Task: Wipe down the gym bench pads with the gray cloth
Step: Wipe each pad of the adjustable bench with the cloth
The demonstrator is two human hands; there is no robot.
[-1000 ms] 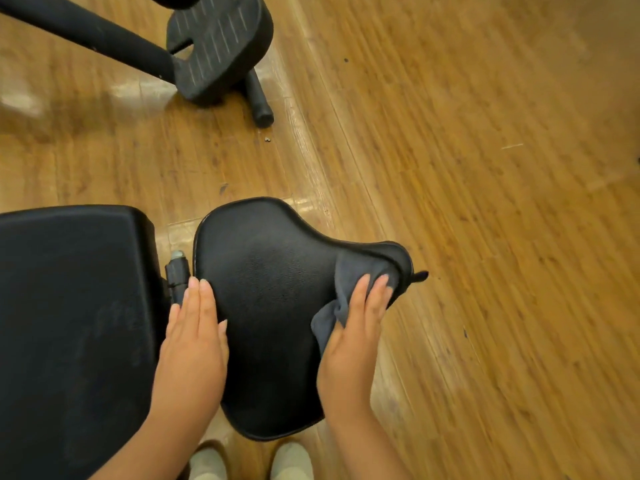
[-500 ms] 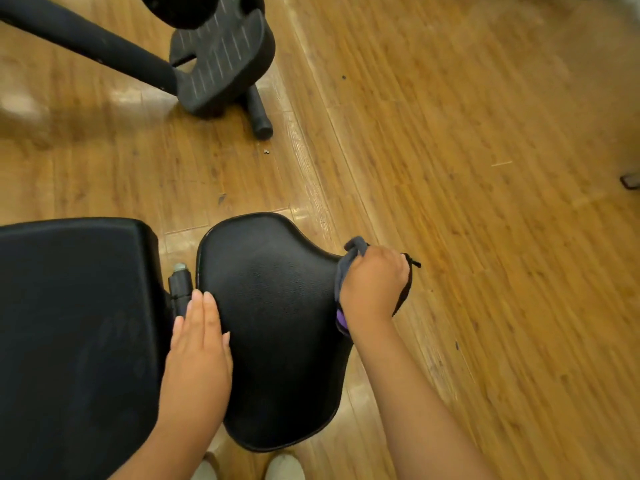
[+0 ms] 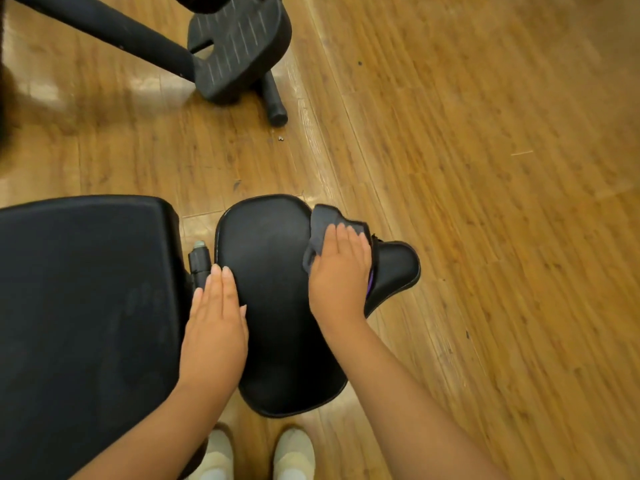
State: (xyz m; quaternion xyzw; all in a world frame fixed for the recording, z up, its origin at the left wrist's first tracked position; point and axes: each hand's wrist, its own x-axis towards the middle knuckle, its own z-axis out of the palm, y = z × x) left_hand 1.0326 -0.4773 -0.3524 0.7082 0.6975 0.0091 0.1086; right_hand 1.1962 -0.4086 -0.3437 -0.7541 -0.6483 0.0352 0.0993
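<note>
The small black seat pad [image 3: 273, 271] of the gym bench sits in the middle, with the larger black back pad [image 3: 86, 306] to its left. My right hand [image 3: 341, 275] lies flat on the gray cloth [image 3: 323, 223], pressing it onto the seat pad's far right edge; cloth pokes out beyond my fingers. My left hand [image 3: 216, 323] rests flat, fingers together, on the seat pad's left edge, holding nothing. A black adjustment knob [image 3: 200, 261] stands in the gap between the two pads.
A black machine foot plate [image 3: 239, 46] and its bar [image 3: 104, 27] stand on the wooden floor [image 3: 485, 168] at the top left. My two pale shoes [image 3: 256, 455] are under the seat pad's near edge.
My right hand has moved with the cloth from the pad's narrow right tip back toward its far edge and flattened out. My left hand has stayed on the left edge.
</note>
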